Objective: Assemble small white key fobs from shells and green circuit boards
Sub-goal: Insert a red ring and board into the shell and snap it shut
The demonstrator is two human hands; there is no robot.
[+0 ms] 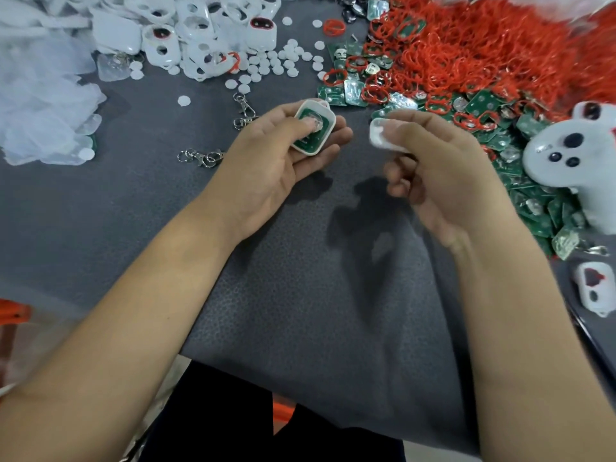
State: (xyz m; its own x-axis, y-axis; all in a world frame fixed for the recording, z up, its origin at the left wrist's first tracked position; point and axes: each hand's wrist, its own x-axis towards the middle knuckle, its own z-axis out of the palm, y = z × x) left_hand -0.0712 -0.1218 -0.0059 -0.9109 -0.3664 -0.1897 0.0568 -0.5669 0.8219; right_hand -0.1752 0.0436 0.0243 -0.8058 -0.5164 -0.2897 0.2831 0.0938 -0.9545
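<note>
My left hand (266, 158) cradles a white shell half (325, 120) with a green circuit board (305, 116) seated inside it; the thumb presses on the board's metal battery clip. My right hand (440, 161), slightly blurred, pinches a second white shell half (378, 135) just to the right, a short gap away from the first. Both hands hover above the grey mat (300, 278).
A heap of white shells (186, 31) and small white discs (283, 60) lies at the back left. Red rubber rings (483, 45) and green boards (533, 181) pile up at the right. Metal clasps (200, 157) lie left; a white controller (573, 151) sits right.
</note>
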